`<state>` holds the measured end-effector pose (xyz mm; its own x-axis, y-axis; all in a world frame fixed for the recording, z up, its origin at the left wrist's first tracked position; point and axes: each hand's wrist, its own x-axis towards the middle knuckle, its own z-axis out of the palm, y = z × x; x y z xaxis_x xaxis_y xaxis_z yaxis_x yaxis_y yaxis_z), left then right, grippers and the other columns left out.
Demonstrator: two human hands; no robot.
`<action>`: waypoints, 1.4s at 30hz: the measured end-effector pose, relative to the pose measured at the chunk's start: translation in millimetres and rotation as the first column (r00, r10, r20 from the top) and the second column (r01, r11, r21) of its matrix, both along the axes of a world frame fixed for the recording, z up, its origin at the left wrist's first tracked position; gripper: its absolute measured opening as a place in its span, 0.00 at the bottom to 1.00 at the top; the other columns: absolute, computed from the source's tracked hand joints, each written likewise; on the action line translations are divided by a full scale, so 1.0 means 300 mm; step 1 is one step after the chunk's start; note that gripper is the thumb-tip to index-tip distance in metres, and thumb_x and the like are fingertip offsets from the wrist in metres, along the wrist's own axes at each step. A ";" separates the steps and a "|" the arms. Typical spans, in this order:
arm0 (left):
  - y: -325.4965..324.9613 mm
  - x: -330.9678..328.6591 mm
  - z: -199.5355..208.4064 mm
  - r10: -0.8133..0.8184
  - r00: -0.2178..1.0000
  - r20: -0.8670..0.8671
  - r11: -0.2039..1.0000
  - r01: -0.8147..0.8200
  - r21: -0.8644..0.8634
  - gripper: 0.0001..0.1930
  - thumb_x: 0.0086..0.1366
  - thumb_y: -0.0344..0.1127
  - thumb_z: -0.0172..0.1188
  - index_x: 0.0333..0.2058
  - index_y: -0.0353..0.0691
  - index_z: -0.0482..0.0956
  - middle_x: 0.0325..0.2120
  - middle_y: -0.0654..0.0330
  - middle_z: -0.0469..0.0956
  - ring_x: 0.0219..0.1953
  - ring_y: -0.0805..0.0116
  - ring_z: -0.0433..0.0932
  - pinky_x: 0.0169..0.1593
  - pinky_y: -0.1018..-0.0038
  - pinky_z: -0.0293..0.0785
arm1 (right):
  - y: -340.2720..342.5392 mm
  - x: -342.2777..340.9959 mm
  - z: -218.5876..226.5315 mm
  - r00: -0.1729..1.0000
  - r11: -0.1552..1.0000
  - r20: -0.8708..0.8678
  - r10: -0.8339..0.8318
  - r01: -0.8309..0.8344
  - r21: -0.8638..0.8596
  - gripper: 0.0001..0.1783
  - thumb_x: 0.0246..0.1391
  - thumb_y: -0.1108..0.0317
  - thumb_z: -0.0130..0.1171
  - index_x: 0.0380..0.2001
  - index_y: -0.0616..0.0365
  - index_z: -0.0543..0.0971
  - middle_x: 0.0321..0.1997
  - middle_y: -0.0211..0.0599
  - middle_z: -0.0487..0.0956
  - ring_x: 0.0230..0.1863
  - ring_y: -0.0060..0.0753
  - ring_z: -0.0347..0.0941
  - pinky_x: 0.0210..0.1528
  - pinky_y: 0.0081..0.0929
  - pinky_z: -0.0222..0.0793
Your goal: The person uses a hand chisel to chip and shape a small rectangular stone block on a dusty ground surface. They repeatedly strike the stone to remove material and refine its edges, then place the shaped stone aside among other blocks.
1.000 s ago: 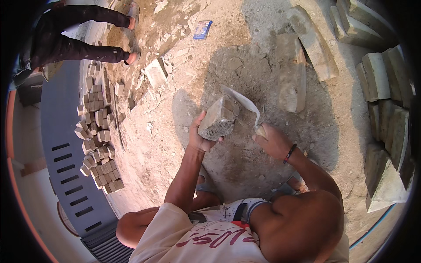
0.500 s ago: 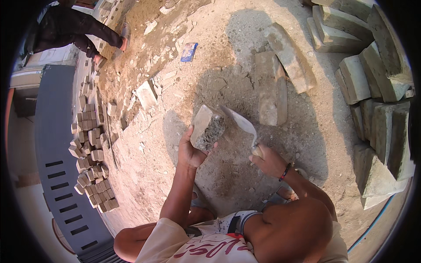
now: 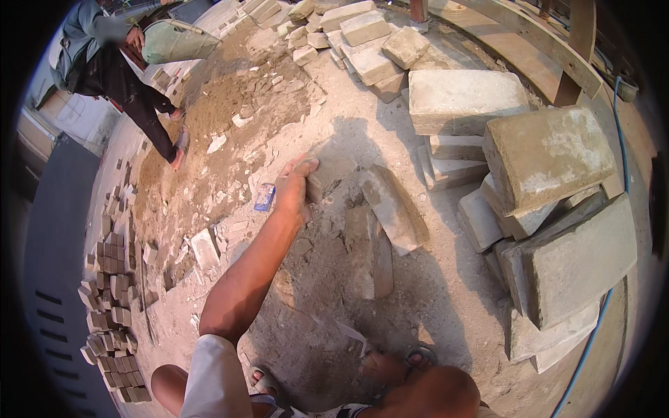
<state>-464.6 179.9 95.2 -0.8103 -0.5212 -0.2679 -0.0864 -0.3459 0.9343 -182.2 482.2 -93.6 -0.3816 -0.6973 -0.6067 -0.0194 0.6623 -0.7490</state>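
My left hand (image 3: 293,188) is stretched far forward over the sandy ground. Its fingers are closed round a broken concrete block (image 3: 317,187), mostly hidden behind the hand and low against the soil. Close to my feet, my right hand (image 3: 382,368) grips a trowel (image 3: 350,330); the blade is smeared by motion and its handle is covered by the fingers. Right of the broken block lie two long concrete blocks, one slanted (image 3: 396,209) and touching the other (image 3: 369,254). A small blue packet (image 3: 264,197) rests just left of my left wrist.
Large concrete blocks (image 3: 550,157) are stacked at the right, with more piled (image 3: 366,28) at the back. Small paving bricks (image 3: 115,313) line the left side. A person (image 3: 129,87) stands at far left holding a greenish sack (image 3: 178,43). A blue hose (image 3: 617,118) runs along the right.
My left hand has carried the broken block forward, away from my body and down toward the ground. My right hand has drawn the trowel back toward my feet. The view has tilted up and right.
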 end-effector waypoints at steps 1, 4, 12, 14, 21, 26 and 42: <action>0.005 -0.090 0.031 -0.013 1.000 0.004 0.996 0.013 -0.092 0.22 0.59 0.30 0.66 0.52 0.38 0.74 0.34 0.60 0.81 0.26 0.70 0.78 0.22 0.72 0.72 | -0.008 -0.009 -0.017 1.000 1.000 0.009 -0.019 0.019 -0.021 0.31 0.56 0.46 0.61 0.52 0.60 0.73 0.36 0.60 0.81 0.41 0.63 0.78 0.45 0.47 0.72; 0.088 -0.345 0.139 -0.080 0.990 -0.114 0.979 0.056 -0.195 0.25 0.56 0.28 0.67 0.53 0.38 0.74 0.34 0.58 0.80 0.29 0.68 0.80 0.25 0.71 0.75 | -0.010 -0.034 -0.026 0.994 0.992 0.033 -0.108 0.110 -0.058 0.31 0.56 0.46 0.61 0.52 0.60 0.73 0.36 0.60 0.81 0.41 0.62 0.79 0.45 0.47 0.73; 0.260 -0.929 0.340 -0.324 0.927 -0.187 0.932 0.279 -0.231 0.29 0.63 0.36 0.65 0.60 0.39 0.67 0.52 0.53 0.74 0.40 0.59 0.79 0.32 0.66 0.79 | -0.022 0.020 -0.036 0.972 0.956 0.055 -0.227 0.233 -0.177 0.31 0.56 0.46 0.62 0.52 0.60 0.73 0.36 0.59 0.81 0.41 0.61 0.79 0.44 0.46 0.73; 0.320 -0.922 0.402 -0.075 0.997 0.024 0.912 0.079 -0.403 0.28 0.65 0.42 0.64 0.60 0.39 0.68 0.54 0.54 0.72 0.39 0.58 0.76 0.37 0.65 0.78 | -0.002 0.066 -0.052 0.964 0.946 0.054 -0.261 0.266 -0.183 0.30 0.56 0.46 0.62 0.51 0.60 0.73 0.35 0.59 0.81 0.41 0.61 0.79 0.44 0.46 0.73; 0.128 -0.515 0.154 -0.339 0.926 0.166 0.484 0.323 -0.813 0.32 0.64 0.45 0.65 0.61 0.33 0.67 0.53 0.48 0.73 0.44 0.60 0.76 0.49 0.65 0.74 | 0.048 -0.004 0.023 0.928 0.909 0.218 -0.301 0.349 -0.228 0.29 0.55 0.48 0.64 0.49 0.63 0.75 0.38 0.50 0.81 0.42 0.48 0.80 0.44 0.39 0.73; -0.041 -0.020 -0.037 -0.197 0.835 0.513 0.530 0.531 -0.661 0.36 0.64 0.42 0.66 0.64 0.30 0.61 0.50 0.44 0.73 0.51 0.57 0.74 0.53 0.64 0.73 | 0.186 0.054 0.060 0.887 0.874 -0.217 -0.408 0.311 -0.374 0.22 0.53 0.55 0.66 0.43 0.59 0.75 0.36 0.40 0.78 0.37 0.39 0.76 0.41 0.37 0.72; 0.365 0.681 -0.386 0.079 0.931 0.356 0.728 0.190 -0.658 0.42 0.48 0.45 0.73 0.56 0.26 0.66 0.47 0.36 0.76 0.51 0.41 0.76 0.55 0.56 0.71 | 0.125 -0.130 0.105 0.584 0.479 0.361 -0.727 0.808 -0.342 0.20 0.55 0.69 0.60 0.49 0.59 0.68 0.29 0.33 0.73 0.21 0.19 0.67 0.23 0.21 0.66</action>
<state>-260.4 289.4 -20.7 -0.7701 -0.6260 -0.1232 -0.4372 0.3772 0.8165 -221.3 519.9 -62.2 -0.8325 -0.3550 -0.4253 0.4671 -0.0371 -0.8834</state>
